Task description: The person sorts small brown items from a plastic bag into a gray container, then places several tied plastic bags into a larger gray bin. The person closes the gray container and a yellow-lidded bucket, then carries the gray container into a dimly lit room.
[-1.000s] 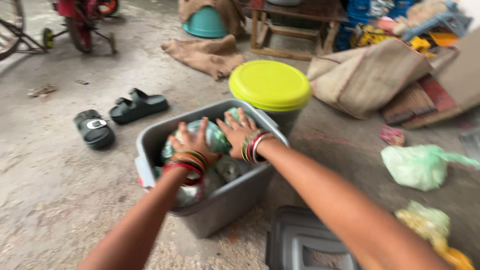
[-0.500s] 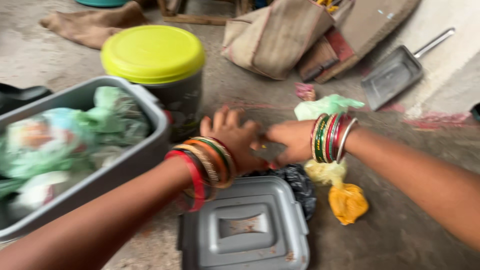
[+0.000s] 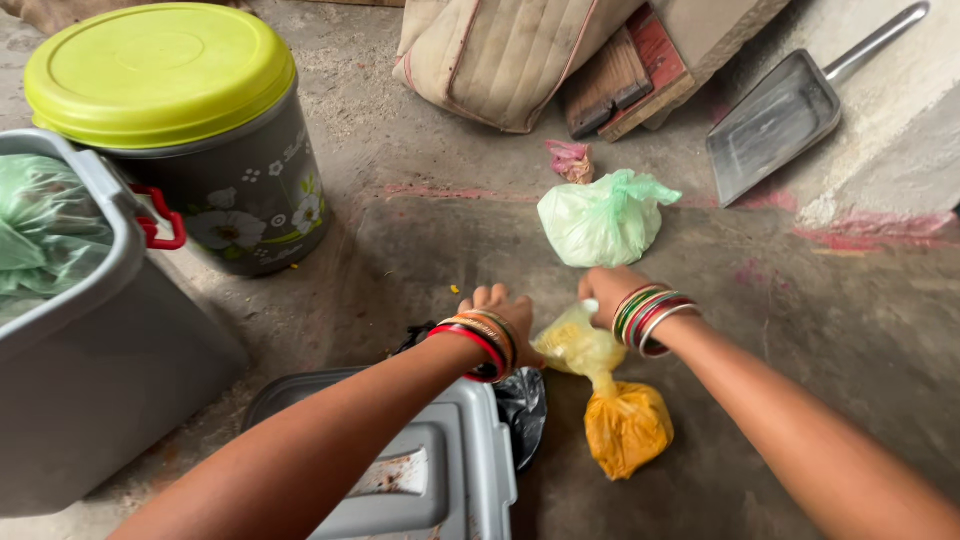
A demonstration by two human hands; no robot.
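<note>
both hands work at the centre of the frame, low over the concrete floor. the left hand is curled with its fingers together at the twisted neck of a yellow plastic bag; the right hand is closed on the loose upper film of the same bag (whether the left fully pinches it cannot be told). the bag lies on the floor at lower centre, its filled bulb just below the hands. it looks soft and light, with thin, slippery film that may tear; the knotted neck above the bulb is judged the soundest hold. a black bag sits touching the grey bin lid at lower left. a green knotted bag lies just above the hands. the grey bin and the yellow-lidded container close off the left side; a metal dustpan leans at upper right. open floor remains at right and lower right.
</note>
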